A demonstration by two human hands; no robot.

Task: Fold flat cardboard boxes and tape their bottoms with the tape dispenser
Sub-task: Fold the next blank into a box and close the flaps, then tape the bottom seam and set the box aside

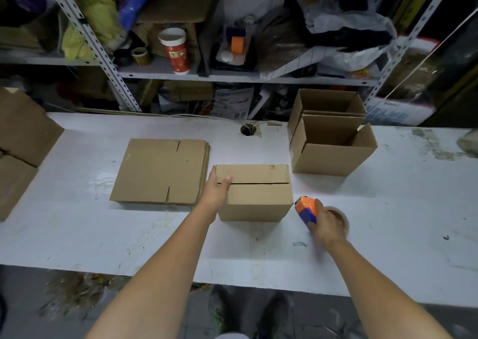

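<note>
A folded cardboard box stands on the white table with its bottom flaps closed on top and a bare seam running across them. My left hand holds its left side, thumb pressed on the top flap near the seam. To the right of the box, my right hand grips an orange and blue tape dispenser with a roll of tape on it, low over the table. A stack of flat cardboard boxes lies to the left.
Two open-topped boxes stand nested at the back right. More cardboard sits at the left edge. A cable hole pierces the table's back. Cluttered metal shelves rise behind, holding a red cup.
</note>
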